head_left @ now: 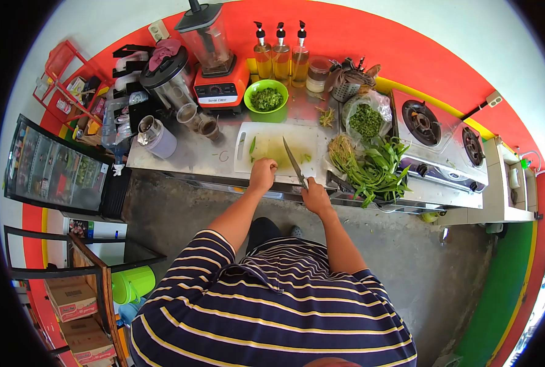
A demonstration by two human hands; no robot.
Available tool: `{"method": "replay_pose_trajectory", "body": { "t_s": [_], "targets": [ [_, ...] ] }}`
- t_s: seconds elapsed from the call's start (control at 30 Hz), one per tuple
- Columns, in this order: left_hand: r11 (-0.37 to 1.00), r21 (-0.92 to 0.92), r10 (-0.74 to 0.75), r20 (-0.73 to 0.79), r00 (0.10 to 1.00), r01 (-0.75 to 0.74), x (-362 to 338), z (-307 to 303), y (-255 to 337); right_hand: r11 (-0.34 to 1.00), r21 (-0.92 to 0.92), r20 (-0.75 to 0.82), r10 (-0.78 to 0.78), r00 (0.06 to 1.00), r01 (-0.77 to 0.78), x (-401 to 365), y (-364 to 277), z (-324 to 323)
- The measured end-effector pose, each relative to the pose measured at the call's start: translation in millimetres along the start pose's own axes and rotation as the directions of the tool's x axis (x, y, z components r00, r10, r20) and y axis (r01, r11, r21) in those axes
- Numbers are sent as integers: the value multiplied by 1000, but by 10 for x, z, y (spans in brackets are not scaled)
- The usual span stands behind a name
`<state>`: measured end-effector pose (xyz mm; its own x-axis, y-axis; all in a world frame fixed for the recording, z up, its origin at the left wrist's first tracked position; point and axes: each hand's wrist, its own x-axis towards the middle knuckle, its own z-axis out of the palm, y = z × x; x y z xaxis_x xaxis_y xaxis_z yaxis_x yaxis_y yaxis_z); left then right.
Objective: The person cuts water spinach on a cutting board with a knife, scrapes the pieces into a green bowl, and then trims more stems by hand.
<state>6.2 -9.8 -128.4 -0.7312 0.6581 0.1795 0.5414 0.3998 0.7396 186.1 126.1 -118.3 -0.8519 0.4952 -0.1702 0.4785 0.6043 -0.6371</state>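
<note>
A kitchen knife [292,158] is gripped by its handle in my right hand [316,197] at the counter's front edge. Its blade points away from me, slanting over the right part of the white cutting board [266,129]. My left hand [263,174] is closed at the board's front edge; whether anything is inside the curled fingers is hidden. On the board lie a green leaf piece [252,145] and small green scraps [306,158] on a wet, greenish patch. Just behind the board stands a green bowl [248,98] of chopped greens [266,99].
Right of the board lie long leafy greens [379,168] and a plastic bag [379,105] of chopped greens. Farther right stands a gas stove [439,131]. A red blender [222,92], pump bottles [281,56] and plastic cups [209,128] line the back and left.
</note>
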Motion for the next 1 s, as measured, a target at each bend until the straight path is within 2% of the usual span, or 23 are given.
{"method": "replay_pose_trajectory", "body": {
  "t_s": [0.07,0.13,0.17,0.27,0.33,0.37,0.43,0.47,0.53,0.57,0.63,0.67,0.73,0.87,1.0],
  "targets": [
    [1000,-10,12,47,999,-12,30,4,3,1000,7,0,6,1000,-6,-12,-70,-36],
    [982,69,169,107,980,-177,56,-10,42,1000,6,2,5,1000,-5,-33,-170,-55],
    [982,69,169,112,979,-178,69,-13,61,1000,8,2,9,1000,-9,-44,-223,-55],
    [996,36,79,164,983,-86,105,-49,172,999,-47,-4,8,1000,-8,-59,-306,9],
    [998,57,19,195,981,-31,117,-56,186,985,-168,-30,32,999,-37,-72,-380,40],
    [998,58,14,198,980,-26,118,-48,180,985,-166,-25,35,999,-39,-77,-406,46],
    [990,108,77,150,986,-93,107,-19,123,946,-317,-27,64,998,-69,-103,-507,8],
    [990,110,69,156,985,-87,106,-9,88,947,-313,-19,69,997,-71,-104,-511,38],
    [995,65,67,180,981,-80,131,-28,82,916,-397,-36,56,998,-65,-89,-480,131],
    [995,67,64,184,981,-78,160,-36,87,917,-394,-33,59,998,-67,-59,-483,184],
    [997,22,-71,266,961,68,213,-40,90,898,-424,-5,122,993,-112,-1,-535,276],
    [997,21,-75,268,960,72,245,-48,85,898,-426,-1,124,992,-113,58,-541,293],
    [994,108,-7,262,965,-22,291,-47,14,900,-428,31,107,994,-83,167,-628,227],
    [982,189,-31,265,964,-20,348,-10,-58,924,-369,95,144,985,-99,157,-802,36],
    [980,200,-88,330,940,21,421,-16,-81,933,-332,119,188,975,-139,46,-755,158]
  ]
}}
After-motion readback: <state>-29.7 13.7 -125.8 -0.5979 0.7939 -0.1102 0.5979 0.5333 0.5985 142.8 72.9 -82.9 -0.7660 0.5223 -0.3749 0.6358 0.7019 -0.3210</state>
